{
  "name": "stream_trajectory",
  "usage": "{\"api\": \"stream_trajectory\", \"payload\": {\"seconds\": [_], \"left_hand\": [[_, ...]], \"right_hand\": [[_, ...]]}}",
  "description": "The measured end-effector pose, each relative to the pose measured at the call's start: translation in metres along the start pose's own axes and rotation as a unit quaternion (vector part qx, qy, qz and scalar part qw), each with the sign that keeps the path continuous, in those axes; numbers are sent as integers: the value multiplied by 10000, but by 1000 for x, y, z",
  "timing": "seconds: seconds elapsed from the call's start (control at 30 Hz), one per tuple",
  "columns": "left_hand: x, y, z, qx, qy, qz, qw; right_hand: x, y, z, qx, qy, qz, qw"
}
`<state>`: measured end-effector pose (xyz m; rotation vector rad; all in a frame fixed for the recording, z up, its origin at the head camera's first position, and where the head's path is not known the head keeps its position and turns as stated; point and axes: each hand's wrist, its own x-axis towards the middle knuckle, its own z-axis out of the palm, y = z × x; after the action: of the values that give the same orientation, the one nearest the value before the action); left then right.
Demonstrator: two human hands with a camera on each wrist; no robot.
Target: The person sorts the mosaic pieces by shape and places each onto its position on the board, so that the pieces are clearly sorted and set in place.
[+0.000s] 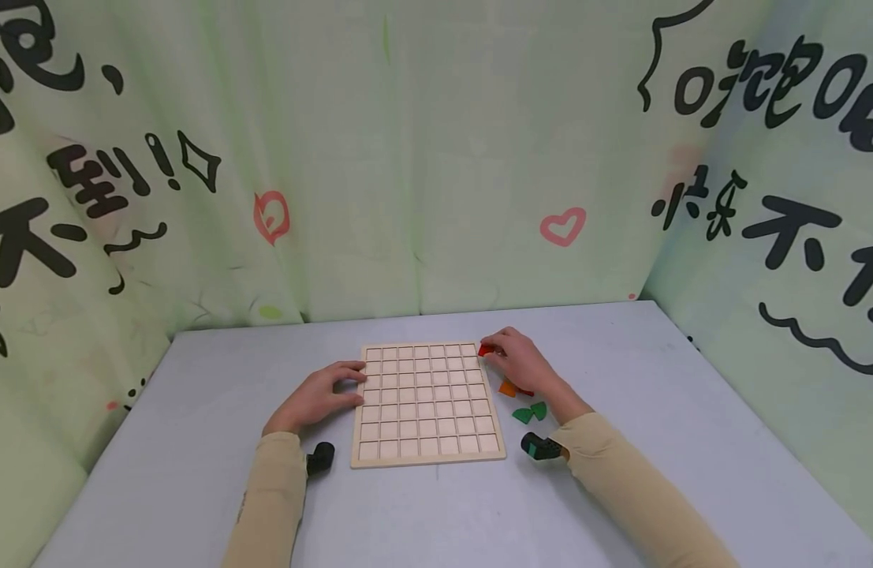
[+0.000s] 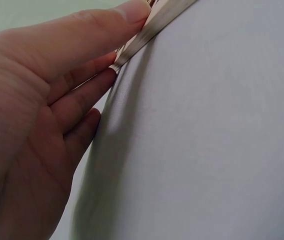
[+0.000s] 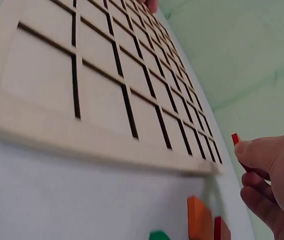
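- Board: pale wooden board (image 1: 428, 461) with a raised grid, flat on the surface (image 1: 408, 521), roughly mid-surface. Cells readable in head view; far rows compress and blur in right wrist view.
- Left hand (image 1: 321, 397): at the board's 9 o'clock edge, fingers extended and relaxed, thumb spread apart from them. Tips meet the rim; cannot tell whether they press. Left wrist view shows only a sliver of board, the remainder cut off at 12 to 1 o'clock.
- Right hand (image 1: 523, 363): thumb and fingertips nearly together, pinching a red piece (image 1: 484, 349) by the board's 1–2 o'clock corner. Most of that piece is covered by the grip; full outline not determinable. Right wrist view crops the hand at 3 o'clock.
- Orange piece (image 1: 507, 389): just off the board's 3 o'clock edge, near the right hand.
- Second red piece (image 3: 223, 229): beside the orange one; mostly under the hand in head view, cropped at 5 o'clock in right wrist view.
- Two green pieces (image 1: 523, 415): just past 3 o'clock, close together, near the right forearm. Right wrist view catches one green tip only.
- Edges: surface ends at a printed curtain (image 1: 436, 158) toward 12 o'clock; near edge out of frame. Wide stretches of surface run toward 6 o'clock and beyond both forearms.
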<state>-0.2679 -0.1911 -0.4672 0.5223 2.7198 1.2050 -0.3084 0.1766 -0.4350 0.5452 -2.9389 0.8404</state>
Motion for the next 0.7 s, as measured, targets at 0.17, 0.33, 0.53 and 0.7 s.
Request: {"api": "stream_trajectory", "payload": {"seconds": [0.17,0.33,0.53,0.7], "left_hand": [[-1,0,1,38,11,62,10000],[-2,0,1,-33,31,62,10000],[-2,-1,1,-51,19,60,10000],[0,1,1,1,10,23,10000]], "right_hand": [[1,-24,11,213,-209,-416,9987],[7,-42,26,262,-486,-685,9961],[11,-60,41,146,-677,-1111,9914],[14,-72,51,84,-703,-1312,9888]]}}
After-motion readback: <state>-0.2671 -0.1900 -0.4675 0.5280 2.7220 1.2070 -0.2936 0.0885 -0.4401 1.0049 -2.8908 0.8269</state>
